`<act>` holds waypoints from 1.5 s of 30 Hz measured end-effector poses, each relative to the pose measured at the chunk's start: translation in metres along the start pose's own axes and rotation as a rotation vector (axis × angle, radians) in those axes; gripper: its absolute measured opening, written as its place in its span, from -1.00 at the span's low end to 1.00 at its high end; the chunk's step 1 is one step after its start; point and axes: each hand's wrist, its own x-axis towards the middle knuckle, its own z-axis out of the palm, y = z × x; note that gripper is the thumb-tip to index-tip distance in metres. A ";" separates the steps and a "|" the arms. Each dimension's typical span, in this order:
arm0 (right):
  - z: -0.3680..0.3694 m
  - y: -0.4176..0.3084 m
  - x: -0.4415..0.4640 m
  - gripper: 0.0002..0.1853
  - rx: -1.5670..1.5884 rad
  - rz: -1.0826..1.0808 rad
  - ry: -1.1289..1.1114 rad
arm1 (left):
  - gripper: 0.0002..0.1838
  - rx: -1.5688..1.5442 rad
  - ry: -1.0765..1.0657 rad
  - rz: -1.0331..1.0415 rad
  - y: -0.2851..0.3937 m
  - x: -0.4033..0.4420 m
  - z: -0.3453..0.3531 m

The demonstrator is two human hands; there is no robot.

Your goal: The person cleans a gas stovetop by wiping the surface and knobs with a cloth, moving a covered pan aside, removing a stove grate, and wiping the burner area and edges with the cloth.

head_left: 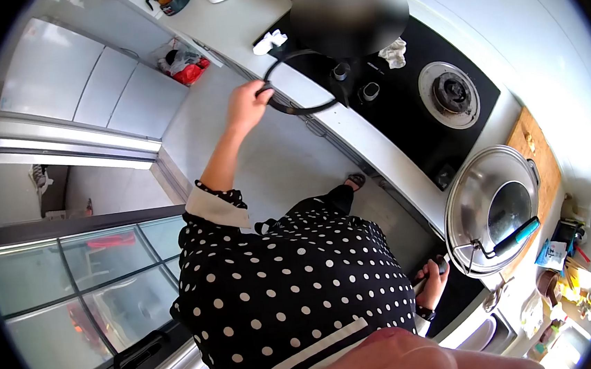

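Note:
My left hand (244,109) is closed on the edge of a black ring (305,107), which hangs over the front edge of the stove. Low on the right, my right hand (434,283) is wrapped around a dark handle (443,264); most of it is hidden by my fingers. Close by that hand is a large silver lid (463,192) with a round glass window and a black and turquoise handle (517,235). What lies under the lid is covered. A dark round shape (348,14), blurred, covers the stove's far burner.
The black stove (390,107) has an exposed burner (450,94), two knobs and a crumpled cloth (393,53). A wooden board (535,138) lies behind the lid. A sink (505,331) is at lower right. Sliding glass doors (87,270) stand to the left, beside a white fridge (86,83).

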 end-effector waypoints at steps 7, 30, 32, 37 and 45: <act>-0.003 -0.004 -0.002 -0.66 -0.069 0.049 0.034 | -0.77 0.385 0.248 -0.180 -0.125 0.063 -0.024; -0.003 -0.014 -0.004 -0.78 -0.284 0.224 0.262 | -0.84 0.367 0.445 -0.402 -0.298 0.288 0.069; -0.018 -0.008 0.004 -0.80 -0.332 0.187 0.230 | -0.85 0.395 0.460 -0.369 -0.312 0.292 0.076; -0.024 -0.004 0.000 -0.82 -0.459 0.153 0.207 | -0.80 0.371 0.382 -0.385 -0.329 0.297 0.086; 0.001 -0.013 -0.009 -0.80 -0.274 0.144 0.205 | -0.71 0.243 0.666 -0.104 -0.246 0.260 0.059</act>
